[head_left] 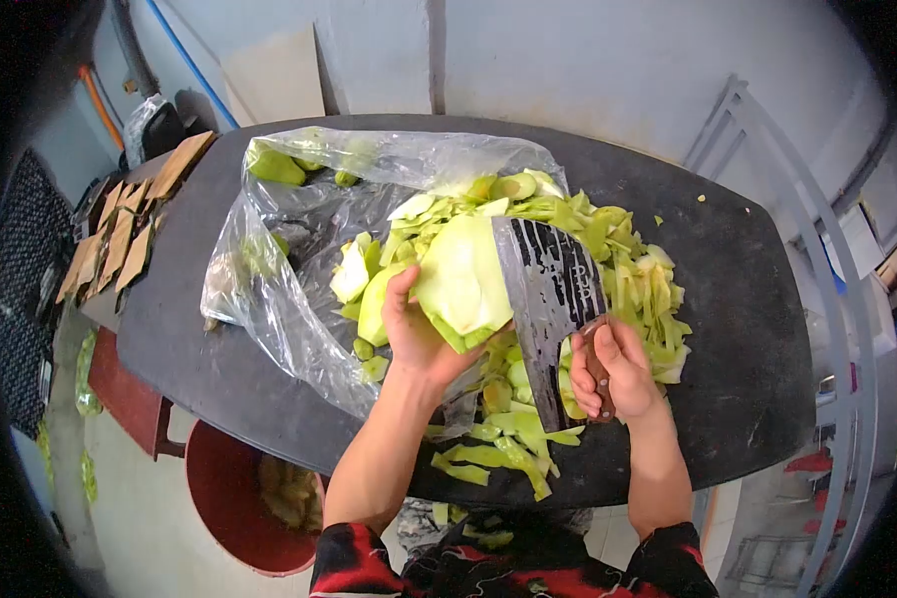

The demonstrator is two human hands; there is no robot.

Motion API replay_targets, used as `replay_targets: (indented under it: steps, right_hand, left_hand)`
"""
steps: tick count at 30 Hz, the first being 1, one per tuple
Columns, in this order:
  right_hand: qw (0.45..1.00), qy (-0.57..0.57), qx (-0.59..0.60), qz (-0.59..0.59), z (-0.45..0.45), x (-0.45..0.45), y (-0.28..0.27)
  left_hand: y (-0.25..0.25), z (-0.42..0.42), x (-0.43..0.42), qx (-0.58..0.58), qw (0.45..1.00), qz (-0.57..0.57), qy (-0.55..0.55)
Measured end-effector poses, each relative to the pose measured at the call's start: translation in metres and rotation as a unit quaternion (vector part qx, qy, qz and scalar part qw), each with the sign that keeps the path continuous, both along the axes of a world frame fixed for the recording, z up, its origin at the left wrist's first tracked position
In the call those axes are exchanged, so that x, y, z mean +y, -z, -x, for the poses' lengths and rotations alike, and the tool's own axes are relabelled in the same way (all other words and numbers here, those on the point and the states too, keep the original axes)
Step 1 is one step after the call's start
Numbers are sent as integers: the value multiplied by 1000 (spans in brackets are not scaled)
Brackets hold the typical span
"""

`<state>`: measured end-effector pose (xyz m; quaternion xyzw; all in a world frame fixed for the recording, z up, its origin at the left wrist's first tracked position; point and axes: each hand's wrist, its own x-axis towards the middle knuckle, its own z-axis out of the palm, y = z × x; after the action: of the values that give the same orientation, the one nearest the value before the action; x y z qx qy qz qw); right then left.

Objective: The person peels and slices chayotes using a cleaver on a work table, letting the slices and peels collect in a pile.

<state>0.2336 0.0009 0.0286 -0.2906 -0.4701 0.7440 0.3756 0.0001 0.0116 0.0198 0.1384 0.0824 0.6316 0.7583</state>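
Note:
A large, mostly peeled pale green fruit [460,279] rests in my left hand [424,334], whose fingers and palm hold it from the left and below. My right hand [618,371] is closed round the brown handle of a wide, dark cleaver [550,284]. The blade, wet and streaked, stands against the right side of the fruit. Green peelings [633,269] are heaped behind and to the right of the blade, and more strips [513,453] lie below it. A clear plastic bag [279,324] spreads to the left, with whole green fruits [275,164] at its back.
The dark table [738,399] has a curved edge. A red bucket [239,498] stands on the floor at the lower left. Cardboard pieces [120,239] lie at the left, and a grey metal rail [842,299] runs along the right.

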Motion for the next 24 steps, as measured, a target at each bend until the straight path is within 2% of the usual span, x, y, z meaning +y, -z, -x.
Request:
replay_targets:
  steps: [2,6,8,11,12,14,24]
  right_hand:
    - [1000,-4,-11,-8,2,0,3]
    - [1000,-3,-15,1,5,-2,4]
    - [1000,-4,0,7,4,-3,2]
    - [1000,-21,-10,-7,4,-2,3]
    - [999,-27,-14,-13,5,-2,4]
    - [999,-28,-27,-18,7,-2,5]
    - [998,-4,-58,-23,10,-2,7]
  left_hand:
    - [8,4,3,-4,999,-42,-23]
    - [9,6,5,3,996,14,-84]
    - [12,14,6,26,994,-91,-51]
    - [4,16,3,25,991,-109,-68]
    - [5,16,3,25,991,-108,-69]
    - [9,15,5,40,988,-35,-148]
    - [9,17,2,79,984,-46,-155]
